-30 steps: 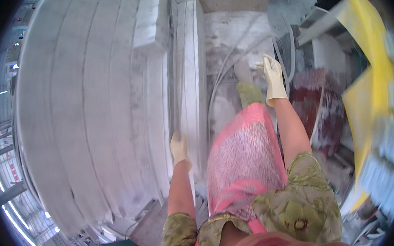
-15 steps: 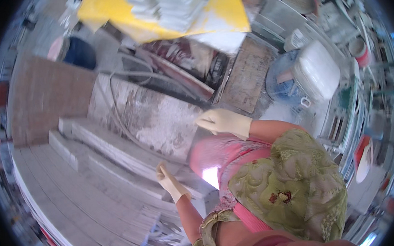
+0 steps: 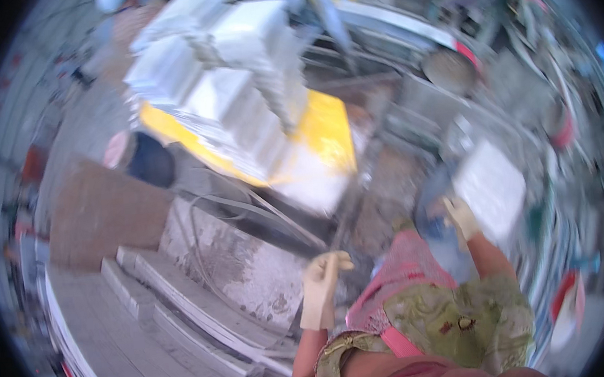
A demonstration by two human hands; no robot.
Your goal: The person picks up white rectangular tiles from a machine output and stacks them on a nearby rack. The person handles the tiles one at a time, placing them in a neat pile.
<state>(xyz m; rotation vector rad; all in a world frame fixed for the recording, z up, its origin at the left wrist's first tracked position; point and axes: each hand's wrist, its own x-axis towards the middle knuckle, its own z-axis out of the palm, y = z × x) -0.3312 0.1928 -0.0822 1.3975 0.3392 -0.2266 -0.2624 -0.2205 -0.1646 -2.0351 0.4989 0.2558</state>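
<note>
My left hand (image 3: 321,289), in a cream rubber glove, hangs in front of my body with its fingers curled in and nothing visible in them. Below and right of it is the pink skirt (image 3: 398,266) that I wear. My right hand (image 3: 462,218), gloved the same way, is held out to the right. Its fingers are slightly bent and apart, and it appears to hold nothing. It is nearest a white square-sided container (image 3: 493,192) and the blue tub (image 3: 432,197) beside it, though I cannot tell whether it touches either. Motion blurs both hands.
Tall stacks of white tiles or sheets (image 3: 229,99) stand on a yellow sheet (image 3: 326,127) ahead. A dark blue bucket (image 3: 151,160) and a brown board (image 3: 104,220) are at left. Long grey planks (image 3: 115,327) lie near left; a hose (image 3: 197,245) curves beside them. A round basin (image 3: 450,71) stands far right.
The view has swung up, so more of the white stacks shows. My left hand has moved right, and my right hand has swung right, away from my front toward the white container.
</note>
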